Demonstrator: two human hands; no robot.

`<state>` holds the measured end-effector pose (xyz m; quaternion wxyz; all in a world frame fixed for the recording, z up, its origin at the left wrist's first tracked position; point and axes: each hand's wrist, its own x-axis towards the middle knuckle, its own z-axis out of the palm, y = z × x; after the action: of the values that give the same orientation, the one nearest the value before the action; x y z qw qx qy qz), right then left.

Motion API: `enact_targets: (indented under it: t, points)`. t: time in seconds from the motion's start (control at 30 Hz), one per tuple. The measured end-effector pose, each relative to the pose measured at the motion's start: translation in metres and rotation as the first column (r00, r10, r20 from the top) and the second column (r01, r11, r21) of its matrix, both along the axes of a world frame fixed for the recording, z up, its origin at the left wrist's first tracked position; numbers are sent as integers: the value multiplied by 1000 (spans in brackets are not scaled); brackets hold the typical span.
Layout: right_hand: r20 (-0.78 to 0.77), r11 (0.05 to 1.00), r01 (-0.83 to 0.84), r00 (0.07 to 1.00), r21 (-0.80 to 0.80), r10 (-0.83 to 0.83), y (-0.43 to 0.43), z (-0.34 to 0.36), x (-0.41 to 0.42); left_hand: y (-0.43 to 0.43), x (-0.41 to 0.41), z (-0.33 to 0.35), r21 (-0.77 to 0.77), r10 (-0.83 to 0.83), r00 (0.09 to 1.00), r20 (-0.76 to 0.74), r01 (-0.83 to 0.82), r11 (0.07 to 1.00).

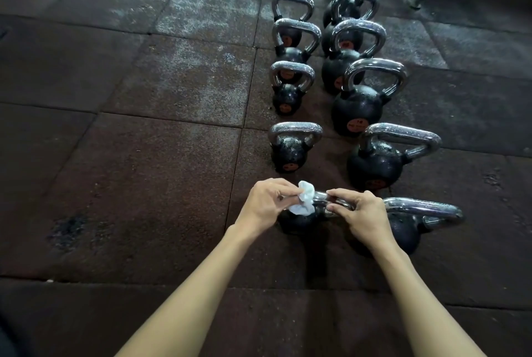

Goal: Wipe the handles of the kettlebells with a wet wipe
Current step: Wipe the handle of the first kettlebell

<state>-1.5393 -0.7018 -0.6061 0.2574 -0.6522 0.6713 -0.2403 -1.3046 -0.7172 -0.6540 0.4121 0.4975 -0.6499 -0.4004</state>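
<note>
Kettlebell handle — partly under wipe, right hand.

A crumpled white wet wipe is bunched over the left end of the chrome handle of the nearest kettlebell, which is black and stands upright on the floor. Another kettlebell stands just right of it. Beyond it, two rows of kettlebells, black with chrome handles, stand upright.
</note>
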Motion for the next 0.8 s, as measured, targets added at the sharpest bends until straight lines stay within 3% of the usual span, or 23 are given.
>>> enact_targets:
  t: [0.1, 0.27, 0.4, 0.6, 0.73, 0.8]
  points:
    - [33, 1000, 4, 999, 2, -4, 0, 3, 7, -4, 5, -5, 38, 9, 995, -96, -5, 999]
    - [39, 999, -1, 999, 35, -1, -1, 9, 19, 2, 26, -30, 181, 32, 999, -29, -26, 983]
    - [56, 999, 7, 998, 47, -9, -2, 6, 24, 11, 19, -26, 112, 142, 986, -89, -131, 985]
    - [54, 995, 88, 995, 36, -89, -1, 2, 32, 29, -4, -34, 143, 368, 929, 27, -368, 919]
    - [71, 989, 139, 987, 47, -142, 1, 2, 34, 32, -23, -27, 2, 509, 857, 82, -510, 860]
    - [93, 986, 156, 983, 62, -161, 2, 3, 35, 31, -29, -27, 3, 527, 844, 103, -530, 848]
